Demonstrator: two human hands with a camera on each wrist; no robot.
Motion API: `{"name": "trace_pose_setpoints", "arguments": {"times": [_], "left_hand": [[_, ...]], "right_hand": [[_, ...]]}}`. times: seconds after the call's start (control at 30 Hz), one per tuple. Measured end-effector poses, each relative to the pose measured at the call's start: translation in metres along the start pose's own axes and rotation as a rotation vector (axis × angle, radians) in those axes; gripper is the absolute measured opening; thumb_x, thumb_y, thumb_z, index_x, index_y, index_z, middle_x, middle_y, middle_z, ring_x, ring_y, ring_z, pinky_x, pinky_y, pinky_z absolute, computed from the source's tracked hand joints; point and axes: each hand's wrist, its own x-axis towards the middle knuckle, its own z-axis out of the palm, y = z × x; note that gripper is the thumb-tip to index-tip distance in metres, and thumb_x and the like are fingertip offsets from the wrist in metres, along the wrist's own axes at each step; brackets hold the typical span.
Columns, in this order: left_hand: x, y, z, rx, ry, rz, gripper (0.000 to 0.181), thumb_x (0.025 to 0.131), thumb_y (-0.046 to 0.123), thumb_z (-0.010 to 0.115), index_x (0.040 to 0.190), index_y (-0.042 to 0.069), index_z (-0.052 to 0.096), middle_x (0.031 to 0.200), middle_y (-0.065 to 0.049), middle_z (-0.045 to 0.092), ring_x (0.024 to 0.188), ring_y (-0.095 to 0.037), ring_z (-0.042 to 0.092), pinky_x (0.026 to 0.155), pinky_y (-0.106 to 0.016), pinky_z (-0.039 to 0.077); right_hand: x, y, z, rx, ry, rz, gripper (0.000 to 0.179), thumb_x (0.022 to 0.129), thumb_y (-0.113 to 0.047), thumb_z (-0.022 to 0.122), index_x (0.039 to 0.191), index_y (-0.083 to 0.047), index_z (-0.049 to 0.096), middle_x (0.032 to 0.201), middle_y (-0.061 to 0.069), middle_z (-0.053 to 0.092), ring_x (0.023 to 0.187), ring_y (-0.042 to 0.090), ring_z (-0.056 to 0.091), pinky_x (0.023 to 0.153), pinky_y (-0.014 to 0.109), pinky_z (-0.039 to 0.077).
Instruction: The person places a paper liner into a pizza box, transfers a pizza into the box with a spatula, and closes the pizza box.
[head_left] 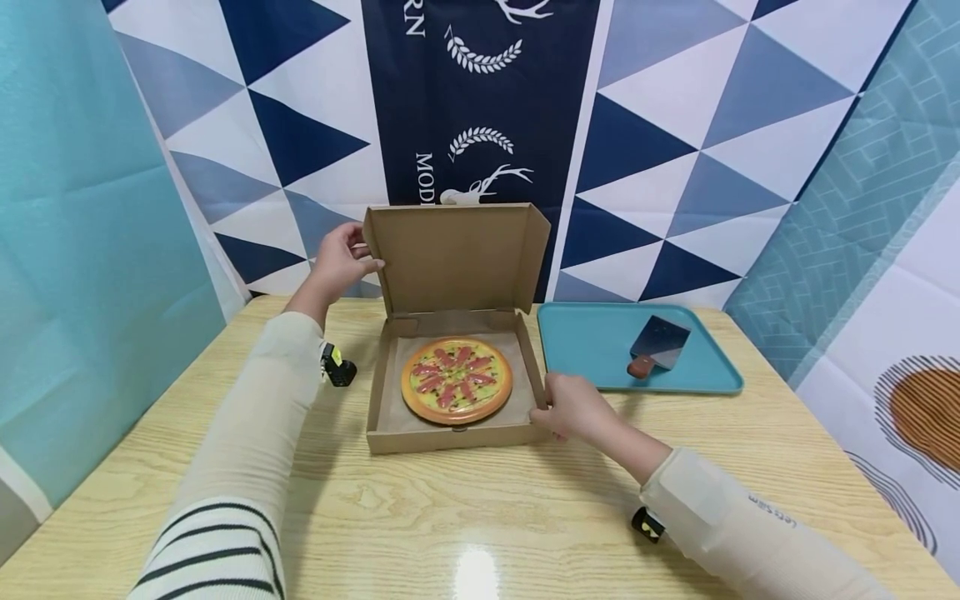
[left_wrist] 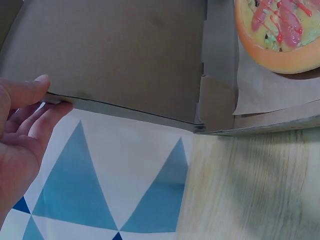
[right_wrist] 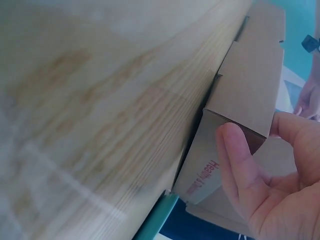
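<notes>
A brown cardboard pizza box (head_left: 459, 262) stands with its lid raised on the wooden table. Inside, on a sheet of brown paper (head_left: 395, 398), lies a round pizza (head_left: 457, 379) with red strips on top. My left hand (head_left: 343, 260) pinches the left edge of the lid between thumb and fingers; the left wrist view shows that hand (left_wrist: 22, 130) at the lid's side flap. At the box's front right corner, my right hand (head_left: 577, 407) grips the side wall. In the right wrist view its fingers (right_wrist: 235, 150) lie against the outside of the wall, by red print.
A teal tray (head_left: 585, 342) sits at the back right of the table (head_left: 405, 517), close to the box. On it rests a pizza server (head_left: 660, 343) with a brown handle. Behind the table hangs a patterned cloth (head_left: 480, 100).
</notes>
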Motion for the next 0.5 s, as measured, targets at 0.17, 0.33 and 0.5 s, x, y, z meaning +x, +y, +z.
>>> {"name": "trace_pose_setpoints", "arguments": {"times": [0.17,0.33,0.5], "left_hand": [[0.0019,0.0022,0.0035,-0.023,-0.008,-0.003,0.053,0.086,-0.013,0.064,0.135,-0.003,0.045,0.131,-0.02,0.053,0.124,-0.03,0.053,0.097,-0.037,0.048],[0.003,0.0023,0.0047,-0.032,-0.008,-0.008,0.055,0.086,-0.014,0.064,0.135,-0.002,0.045,0.131,-0.02,0.053,0.123,-0.029,0.054,0.097,-0.037,0.048],[0.0029,0.0025,0.0046,-0.019,-0.015,-0.022,0.054,0.087,-0.013,0.063,0.136,-0.001,0.045,0.132,-0.019,0.052,0.124,-0.029,0.053,0.097,-0.036,0.048]], "right_hand": [[-0.002,-0.0025,0.0016,-0.014,-0.003,-0.019,0.025,0.086,-0.02,0.071,0.088,-0.001,0.056,0.062,0.004,0.054,0.044,0.013,0.054,0.053,0.029,0.043],[-0.0041,-0.0038,0.0026,-0.017,-0.001,-0.031,0.024,0.088,-0.021,0.07,0.089,-0.001,0.056,0.057,0.003,0.052,0.042,0.013,0.051,0.051,0.029,0.041],[-0.0058,-0.0057,0.0019,-0.023,-0.009,-0.033,0.025,0.089,-0.021,0.069,0.091,0.0,0.056,0.055,0.003,0.052,0.042,0.014,0.05,0.05,0.029,0.04]]}}
